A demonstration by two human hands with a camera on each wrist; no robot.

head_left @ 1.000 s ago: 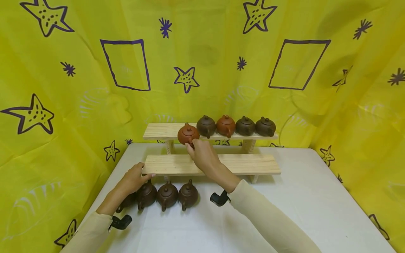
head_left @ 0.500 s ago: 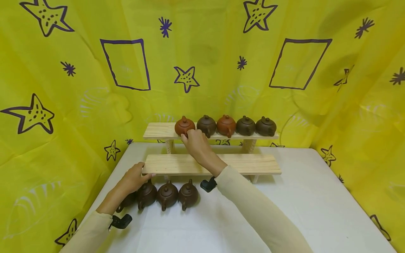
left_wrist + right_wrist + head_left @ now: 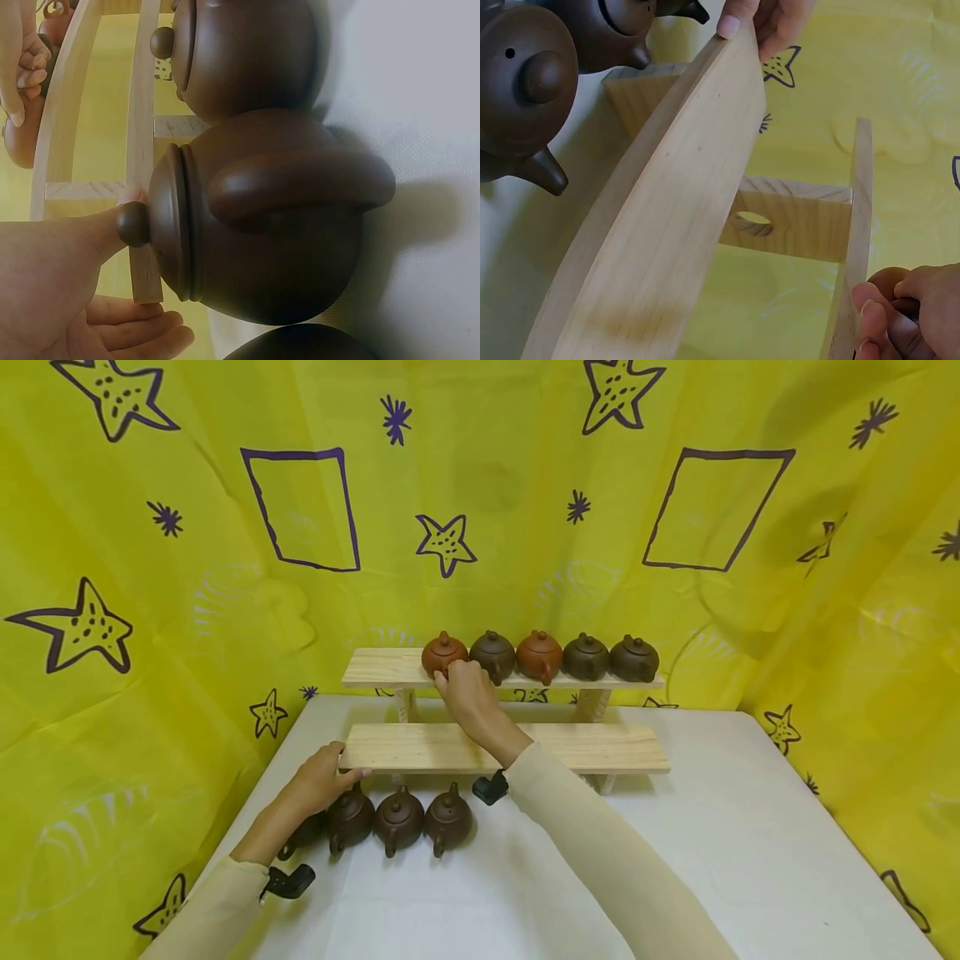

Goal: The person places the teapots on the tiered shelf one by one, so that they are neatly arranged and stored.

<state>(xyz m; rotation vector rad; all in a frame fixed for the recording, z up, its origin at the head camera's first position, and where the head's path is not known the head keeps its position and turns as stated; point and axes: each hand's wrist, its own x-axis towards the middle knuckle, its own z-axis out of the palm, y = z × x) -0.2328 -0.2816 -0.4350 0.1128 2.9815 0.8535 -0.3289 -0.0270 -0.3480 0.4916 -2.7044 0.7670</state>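
Note:
At the left of the row on the upper wooden shelf board (image 3: 382,668) sits an orange-red clay teapot (image 3: 444,648). My right hand (image 3: 469,695) holds it by the handle, which the fingers mostly hide. In the right wrist view, that hand (image 3: 922,311) is curled round the handle at the shelf's edge. My left hand (image 3: 318,777) grips the left end of the lower wooden shelf board (image 3: 420,748), thumb and fingers on opposite faces. Just below it, a dark brown teapot (image 3: 262,247) fills much of the left wrist view.
Right of the held teapot stand dark teapots (image 3: 585,658) and another orange-red teapot (image 3: 538,657). Several brown teapots (image 3: 398,820) stand on the white table (image 3: 525,893) in front of the rack, one partly behind the left wrist. A yellow patterned curtain (image 3: 510,593) encloses the back and sides.
My right hand has carried the orange-red teapot back from in front of the upper board onto its surface, beside the row. The left hand keeps its grip on the lower board.

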